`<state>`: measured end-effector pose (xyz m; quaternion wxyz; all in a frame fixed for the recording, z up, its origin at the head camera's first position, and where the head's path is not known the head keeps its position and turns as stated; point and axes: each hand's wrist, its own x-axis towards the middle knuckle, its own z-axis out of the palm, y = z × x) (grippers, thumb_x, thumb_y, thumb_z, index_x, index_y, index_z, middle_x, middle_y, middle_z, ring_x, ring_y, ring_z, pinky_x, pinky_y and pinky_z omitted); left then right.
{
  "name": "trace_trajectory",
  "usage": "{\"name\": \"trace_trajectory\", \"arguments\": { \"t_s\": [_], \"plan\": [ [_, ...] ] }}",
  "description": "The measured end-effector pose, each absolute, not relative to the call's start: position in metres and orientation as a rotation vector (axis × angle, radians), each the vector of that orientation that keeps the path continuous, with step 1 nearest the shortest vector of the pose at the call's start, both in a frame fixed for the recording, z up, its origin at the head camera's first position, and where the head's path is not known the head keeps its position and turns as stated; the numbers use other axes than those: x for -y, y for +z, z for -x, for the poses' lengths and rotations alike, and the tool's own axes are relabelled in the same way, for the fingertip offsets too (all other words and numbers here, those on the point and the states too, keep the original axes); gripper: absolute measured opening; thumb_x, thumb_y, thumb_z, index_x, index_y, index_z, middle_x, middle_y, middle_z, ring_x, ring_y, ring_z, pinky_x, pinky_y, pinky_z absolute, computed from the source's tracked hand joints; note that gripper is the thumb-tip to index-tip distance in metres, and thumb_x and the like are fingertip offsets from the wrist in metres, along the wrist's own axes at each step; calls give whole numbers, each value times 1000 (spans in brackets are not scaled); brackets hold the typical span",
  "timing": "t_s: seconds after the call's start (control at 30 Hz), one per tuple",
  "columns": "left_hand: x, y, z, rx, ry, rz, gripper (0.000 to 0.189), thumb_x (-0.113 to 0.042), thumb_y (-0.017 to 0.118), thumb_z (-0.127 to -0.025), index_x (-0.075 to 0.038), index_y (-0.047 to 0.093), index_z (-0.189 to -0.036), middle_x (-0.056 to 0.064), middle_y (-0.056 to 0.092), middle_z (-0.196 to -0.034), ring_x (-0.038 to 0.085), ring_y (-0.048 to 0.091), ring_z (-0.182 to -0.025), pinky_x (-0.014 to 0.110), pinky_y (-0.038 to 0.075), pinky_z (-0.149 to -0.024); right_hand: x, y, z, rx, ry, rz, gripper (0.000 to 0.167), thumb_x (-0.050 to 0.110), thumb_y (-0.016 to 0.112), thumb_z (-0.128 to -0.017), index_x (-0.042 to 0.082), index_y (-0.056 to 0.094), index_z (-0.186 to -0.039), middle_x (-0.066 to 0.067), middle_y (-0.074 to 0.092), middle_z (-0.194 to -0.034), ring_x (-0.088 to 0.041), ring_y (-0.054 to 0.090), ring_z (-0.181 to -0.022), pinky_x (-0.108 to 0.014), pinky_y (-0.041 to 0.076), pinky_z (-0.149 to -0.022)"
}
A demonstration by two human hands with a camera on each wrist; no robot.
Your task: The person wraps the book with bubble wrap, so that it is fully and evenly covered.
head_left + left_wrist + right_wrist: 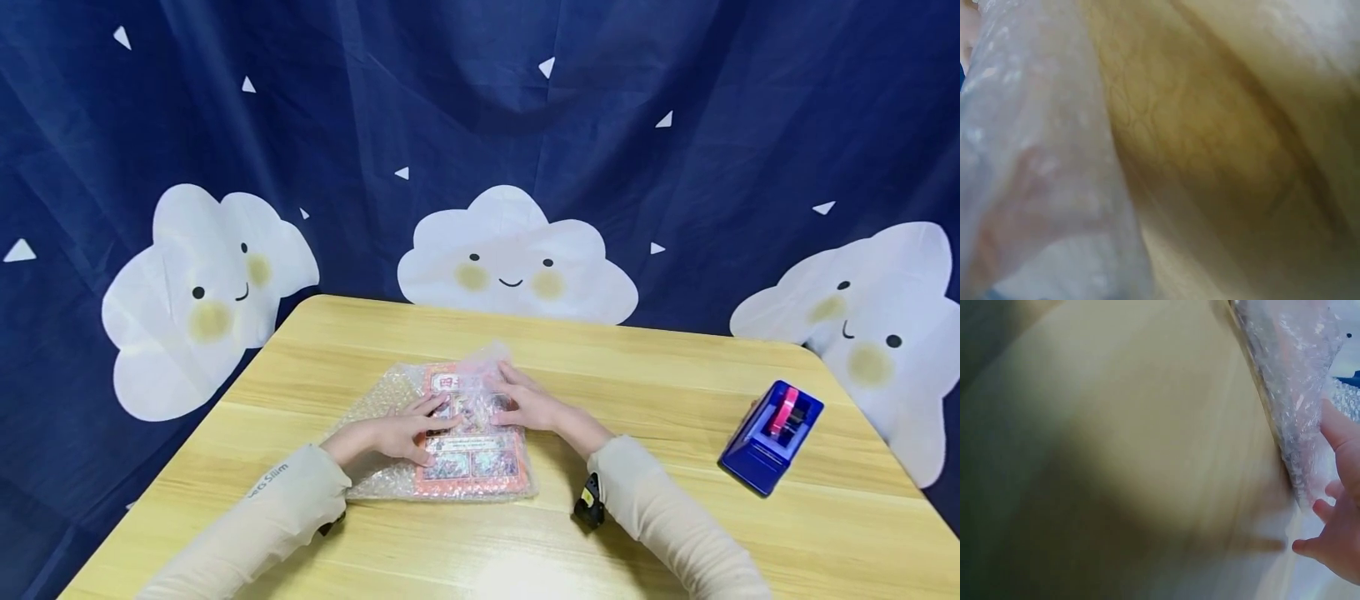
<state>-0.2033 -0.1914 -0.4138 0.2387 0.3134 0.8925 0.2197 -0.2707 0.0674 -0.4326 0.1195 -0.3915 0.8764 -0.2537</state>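
A flat orange-red printed item (pixel 498 467) with picture panels lies on the table inside clear bubble wrap (pixel 386 396). My left hand (pixel 401 435) rests on its left part with fingers spread over the wrap. At the upper right edge, my right hand (pixel 531 402) touches the wrap, fingers extended, near a pinkish raised fold (pixel 483 360). The right wrist view shows the crinkled wrap (pixel 1291 369) standing up beside the right hand (pixel 1341 519). Blurred wrap (pixel 1041 125) covers the left side of the left wrist view, and fingers there are hard to make out.
A blue tape dispenser (pixel 765 446) with a pink-red roll stands on the right side of the wooden table (pixel 637 367). Behind the table's far edge hangs a dark blue curtain (pixel 465 100) with smiling clouds.
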Motion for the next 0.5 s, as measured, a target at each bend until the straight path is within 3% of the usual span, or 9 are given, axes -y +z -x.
{"name": "trace_trajectory", "arguments": {
  "t_s": [0.23, 0.5],
  "plan": [
    [191, -416, 203, -2487, 623, -820, 70, -33, 65, -83, -16, 32, -142, 17, 0, -152, 44, -3, -135, 74, 7, -95, -62, -426, 271, -2565, -561, 1077, 69, 36, 61, -84, 19, 30, -143, -21, -1, -150, -41, 3, -136, -62, 11, -105],
    [189, -418, 204, -2507, 651, -789, 71, -31, 68, -79, -18, 36, -141, 16, 5, -152, 43, 2, -135, 73, 8, -96, -55, -417, 280, -2552, -463, 1124, 69, 35, 69, -77, 13, 42, -137, -23, -8, -150, -43, 6, -136, -59, 12, -107]
  ]
}}
